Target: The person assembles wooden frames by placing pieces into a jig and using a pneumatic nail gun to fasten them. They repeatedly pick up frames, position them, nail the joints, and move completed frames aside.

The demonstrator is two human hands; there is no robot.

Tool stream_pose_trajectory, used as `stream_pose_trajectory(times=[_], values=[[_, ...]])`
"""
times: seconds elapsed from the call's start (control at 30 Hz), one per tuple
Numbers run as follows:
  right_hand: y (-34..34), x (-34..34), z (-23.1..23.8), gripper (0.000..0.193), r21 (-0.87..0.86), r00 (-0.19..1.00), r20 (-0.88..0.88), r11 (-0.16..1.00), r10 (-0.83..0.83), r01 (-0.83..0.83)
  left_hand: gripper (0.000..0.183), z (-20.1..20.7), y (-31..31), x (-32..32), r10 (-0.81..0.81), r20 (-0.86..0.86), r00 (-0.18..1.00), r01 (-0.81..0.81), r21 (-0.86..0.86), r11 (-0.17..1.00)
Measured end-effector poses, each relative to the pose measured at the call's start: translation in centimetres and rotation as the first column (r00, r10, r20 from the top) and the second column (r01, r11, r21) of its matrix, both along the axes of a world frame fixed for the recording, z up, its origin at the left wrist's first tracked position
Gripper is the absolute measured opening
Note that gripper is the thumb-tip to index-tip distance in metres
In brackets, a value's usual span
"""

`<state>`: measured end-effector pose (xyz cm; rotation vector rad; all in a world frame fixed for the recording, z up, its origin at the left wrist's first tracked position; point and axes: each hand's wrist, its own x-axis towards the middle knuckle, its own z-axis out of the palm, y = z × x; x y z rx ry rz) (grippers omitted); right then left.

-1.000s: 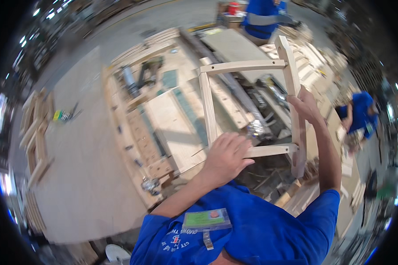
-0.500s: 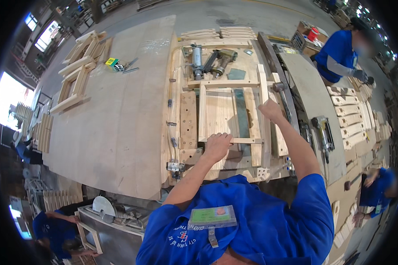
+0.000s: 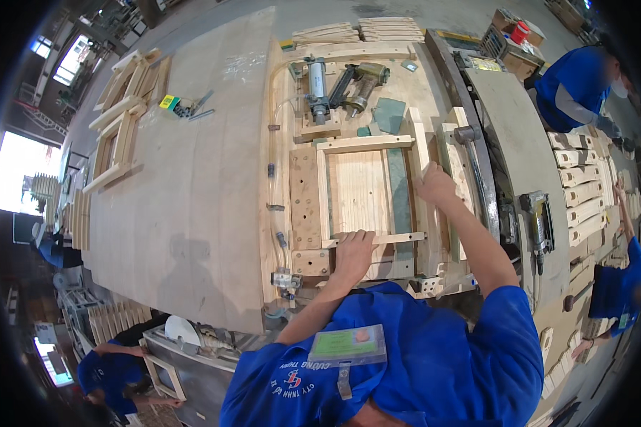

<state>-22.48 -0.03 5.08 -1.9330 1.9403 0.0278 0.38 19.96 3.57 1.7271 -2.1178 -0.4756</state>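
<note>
A pale wooden frame (image 3: 324, 192) lies on the work board, its right side made up only of rail ends. My left hand (image 3: 354, 256) is closed over its near rail (image 3: 399, 238), fingers curled across the top. To the right, my right hand (image 3: 436, 186) grips an upright-lying wooden slat (image 3: 419, 135) by its middle, with the fingertips partly hidden. This slat runs alongside the ends of the rails; I cannot tell whether it touches them. A dark green strip (image 3: 399, 188) shows beneath the frame. A hammer (image 3: 466, 135) rests just right of my right hand.
An air cylinder (image 3: 317, 85) and a nail gun (image 3: 365, 89) lie beyond the frame. Another nail gun (image 3: 539, 220) is on the right bench. Wooden frames (image 3: 114, 153) stand at the far left of the large board (image 3: 192, 171). Co-workers in blue (image 3: 573, 82) work around me.
The pale slat lying across the frame's right part no longer shows there, exposing more green strip. Both hands stay near the same places, and the whole view has shifted slightly.
</note>
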Motion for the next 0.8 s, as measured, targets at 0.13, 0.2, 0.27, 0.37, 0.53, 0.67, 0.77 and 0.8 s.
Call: stream_pose_trajectory(times=[0.13, 0.2, 0.27, 0.37, 0.53, 0.67, 0.77, 0.8], values=[[7.5, 2.8, 1.4, 0.045, -0.443, 0.903, -0.139, 0.790, 0.405, -0.423, 0.030, -0.2, 0.1, 0.2, 0.013, 0.001, 1.000, -0.013, -0.012, 1.000], [12.4, 3.5, 1.2, 0.039, -0.299, 0.789, 0.019, 0.756, 0.614, -0.582, 0.032, -0.5, 0.6, 0.4, 0.000, 0.019, 1.000, 0.000, -0.013, 1.000], [15.0, 4.2, 0.8, 0.034, -0.263, 0.746, 0.089, 0.738, 0.660, -0.621, 0.032, -0.3, 0.6, 0.9, -0.012, 0.041, 0.999, 0.012, -0.018, 1.000], [16.2, 3.9, 0.5, 0.029, -0.324, 0.798, 0.147, 0.791, 0.585, -0.520, 0.034, 3.6, 2.4, 2.1, -0.033, -0.095, 0.995, 0.018, -0.159, 0.987], [16.7, 4.0, 0.9, 0.033, -0.355, 0.802, 0.177, 0.797, 0.570, -0.488, 0.024, 7.0, 5.9, 10.1, 0.027, 0.026, 0.999, -0.013, -0.437, 0.900], [17.2, 3.4, 1.3, 0.038, -0.334, 0.814, 0.176, 0.812, 0.553, -0.479, 0.027, 7.7, 3.3, 6.6, -0.026, -0.099, 0.995, -0.030, -0.520, 0.854], [18.8, 1.4, 3.4, 0.045, -0.440, 0.821, 0.268, 0.822, 0.504, -0.361, 0.021, 7.3, -0.3, 2.0, -0.096, -0.278, 0.956, -0.052, -0.478, 0.877], [20.0, 0.1, 4.8, 0.047, -0.430, 0.866, 0.270, 0.858, 0.420, -0.281, 0.017, 6.6, -1.2, 1.4, -0.083, -0.309, 0.947, -0.066, -0.442, 0.895]])
